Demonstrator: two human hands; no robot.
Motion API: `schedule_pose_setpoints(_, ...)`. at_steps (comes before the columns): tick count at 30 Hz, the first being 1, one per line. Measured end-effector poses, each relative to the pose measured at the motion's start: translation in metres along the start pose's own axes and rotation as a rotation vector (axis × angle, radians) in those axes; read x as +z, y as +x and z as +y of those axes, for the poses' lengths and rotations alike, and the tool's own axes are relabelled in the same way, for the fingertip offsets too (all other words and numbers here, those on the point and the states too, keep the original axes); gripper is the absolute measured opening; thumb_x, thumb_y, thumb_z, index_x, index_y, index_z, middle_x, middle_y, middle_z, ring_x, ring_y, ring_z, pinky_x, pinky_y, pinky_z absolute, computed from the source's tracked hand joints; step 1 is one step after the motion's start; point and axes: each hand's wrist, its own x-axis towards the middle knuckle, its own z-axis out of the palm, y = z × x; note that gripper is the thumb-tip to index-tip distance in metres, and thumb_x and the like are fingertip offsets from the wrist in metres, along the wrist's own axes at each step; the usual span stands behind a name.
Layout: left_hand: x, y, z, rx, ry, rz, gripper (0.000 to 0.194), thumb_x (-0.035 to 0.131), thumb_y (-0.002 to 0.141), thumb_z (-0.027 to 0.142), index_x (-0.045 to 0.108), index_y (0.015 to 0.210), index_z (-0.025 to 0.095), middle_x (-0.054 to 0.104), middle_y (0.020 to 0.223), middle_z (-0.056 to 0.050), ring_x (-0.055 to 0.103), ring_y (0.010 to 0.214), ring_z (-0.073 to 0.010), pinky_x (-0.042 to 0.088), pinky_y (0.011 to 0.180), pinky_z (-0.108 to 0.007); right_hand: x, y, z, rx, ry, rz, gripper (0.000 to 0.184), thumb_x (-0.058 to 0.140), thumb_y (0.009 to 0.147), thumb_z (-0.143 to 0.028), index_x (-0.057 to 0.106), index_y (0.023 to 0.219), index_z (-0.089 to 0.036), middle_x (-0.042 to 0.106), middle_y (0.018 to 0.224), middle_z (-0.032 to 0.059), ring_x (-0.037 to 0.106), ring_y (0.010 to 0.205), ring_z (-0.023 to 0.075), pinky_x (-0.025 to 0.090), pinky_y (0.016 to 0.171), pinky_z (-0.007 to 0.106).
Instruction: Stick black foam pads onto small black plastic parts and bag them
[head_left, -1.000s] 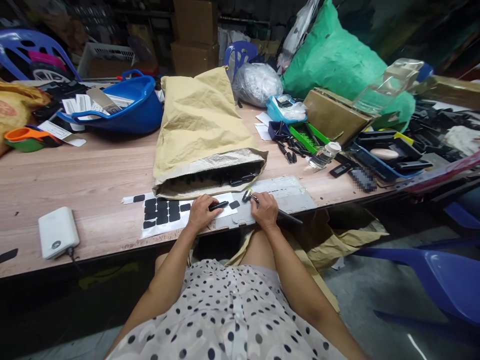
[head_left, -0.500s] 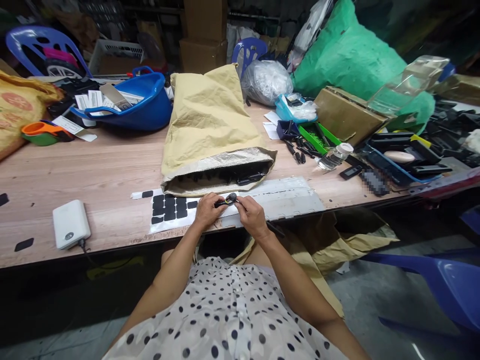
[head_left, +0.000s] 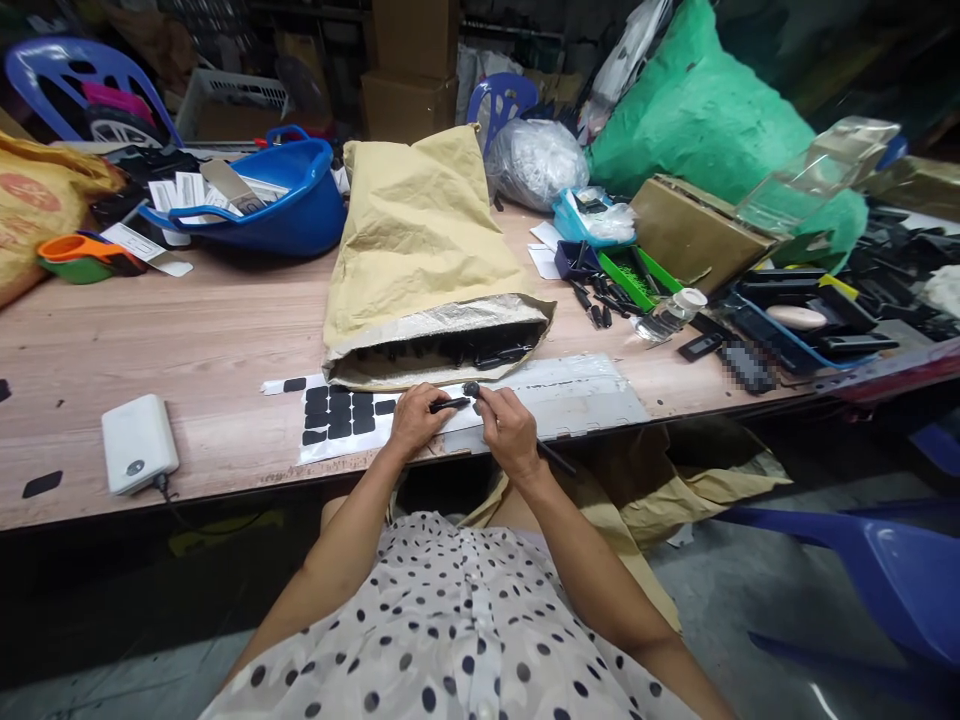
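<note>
My left hand (head_left: 414,420) is closed around a slim black plastic piece (head_left: 452,404), whose end sticks out to the right. Facing it, my right hand (head_left: 511,428) pinches a small tool with a round black head (head_left: 471,388); its exact kind is too small to tell. The round head sits just above the tip of the black piece, with a small gap between them. Under the hands lies a white sheet with black rounded stickers (head_left: 340,412). Just beyond them, a tan paper sack (head_left: 427,235) lies with its mouth toward me, black pieces inside.
A white power bank (head_left: 139,445) with a cable lies at left. Behind stands a blue basin (head_left: 300,205) with white boxes. To the right are a green tray (head_left: 637,278), a clear bottle (head_left: 670,315) and a blue tray of black parts (head_left: 795,325). The table edge runs below my hands.
The round-headed tool in my right hand has come away from the black piece it overlapped. My right hand has shifted slightly right; the left has barely moved.
</note>
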Motion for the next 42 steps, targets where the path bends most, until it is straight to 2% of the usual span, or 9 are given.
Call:
schedule_pose_setpoints(4,-0.001,0.000,0.001,-0.009,0.013,0.000,0.009,0.071,0.081,0.026,0.073,0.089,0.025,0.071,0.092,-0.002,0.063,0.095,-0.0224,0.049,0.087,-0.035,0.003,-0.003,0.003,0.005,-0.009,-0.050,0.031,0.045,0.099,-0.023,0.073,0.112,-0.025,0.067,0.088,0.0048,0.062,0.081,0.0171,0.048,0.074,0.025)
schedule_pose_setpoints(8,-0.002,-0.001,0.003,-0.012,0.016,-0.005,0.010,0.070,0.081,0.026,0.073,0.090,0.025,0.071,0.093,-0.003,0.063,0.096,-0.0231,0.049,0.088,-0.036,-0.002,-0.003,0.017,0.050,-0.014,0.018,0.032,0.044,0.099,-0.022,0.072,0.113,-0.024,0.068,0.091,0.0057,0.063,0.085,0.0178,0.048,0.077,0.026)
schedule_pose_setpoints(14,-0.001,-0.001,0.003,-0.010,0.033,-0.014,0.018,0.071,0.080,0.030,0.074,0.098,0.027,0.070,0.095,-0.002,0.062,0.097,-0.0240,0.049,0.089,-0.036,-0.018,-0.005,0.071,0.134,-0.148,0.051,0.024,0.052,0.093,-0.021,0.074,0.102,-0.025,0.067,0.091,0.0070,0.060,0.087,0.0217,0.046,0.077,0.031)
schedule_pose_setpoints(20,-0.002,-0.002,0.003,-0.011,0.040,-0.030,0.014,0.068,0.084,0.031,0.076,0.095,0.027,0.068,0.092,-0.003,0.061,0.096,-0.0233,0.048,0.088,-0.035,-0.019,0.005,0.113,0.115,-0.245,0.016,0.020,0.057,0.088,-0.020,0.075,0.097,-0.023,0.066,0.086,0.0068,0.053,0.085,0.0230,0.040,0.078,0.034)
schedule_pose_setpoints(27,-0.007,-0.001,-0.001,0.010,0.029,-0.053,0.017,0.064,0.087,0.035,0.075,0.098,0.026,0.067,0.091,-0.003,0.060,0.094,-0.0233,0.048,0.086,-0.036,-0.009,0.020,0.121,0.143,-0.248,0.001,0.019,0.059,0.086,-0.021,0.074,0.097,-0.023,0.065,0.089,0.0069,0.051,0.090,0.0241,0.036,0.079,0.035)
schedule_pose_setpoints(31,-0.015,-0.013,0.010,0.056,0.003,-0.045,0.017,0.061,0.090,0.036,0.072,0.097,0.025,0.069,0.094,-0.004,0.060,0.094,-0.0230,0.048,0.087,-0.036,-0.007,0.020,0.121,0.141,-0.233,-0.011,0.020,0.057,0.086,-0.020,0.073,0.098,-0.024,0.064,0.091,0.0072,0.050,0.090,0.0244,0.037,0.080,0.034)
schedule_pose_setpoints(33,-0.017,-0.030,0.022,0.098,-0.043,-0.092,0.019,0.057,0.093,0.037,0.071,0.098,0.024,0.069,0.093,-0.004,0.061,0.090,-0.0214,0.049,0.084,-0.034,-0.007,0.019,0.121,0.144,-0.245,-0.022,0.020,0.057,0.086,-0.020,0.073,0.098,-0.023,0.064,0.091,0.0077,0.049,0.091,0.0245,0.038,0.080,0.034)
schedule_pose_setpoints(37,-0.013,-0.073,0.043,0.145,-0.093,-0.344,0.022,0.051,0.097,0.039,0.069,0.102,0.026,0.071,0.094,-0.002,0.066,0.084,-0.0180,0.050,0.076,-0.028,-0.007,0.019,0.120,0.152,-0.267,-0.032,0.020,0.057,0.086,-0.020,0.073,0.099,-0.022,0.063,0.092,0.0081,0.049,0.092,0.0248,0.038,0.081,0.035)
schedule_pose_setpoints(42,0.007,-0.101,0.038,-0.086,0.220,-0.534,0.020,0.051,0.096,0.031,0.069,0.102,0.024,0.074,0.100,-0.007,0.071,0.092,-0.0241,0.050,0.074,-0.031,-0.006,0.019,0.118,0.163,-0.250,-0.019,0.019,0.057,0.087,-0.020,0.073,0.098,-0.022,0.063,0.093,0.0086,0.049,0.093,0.0253,0.039,0.081,0.035)
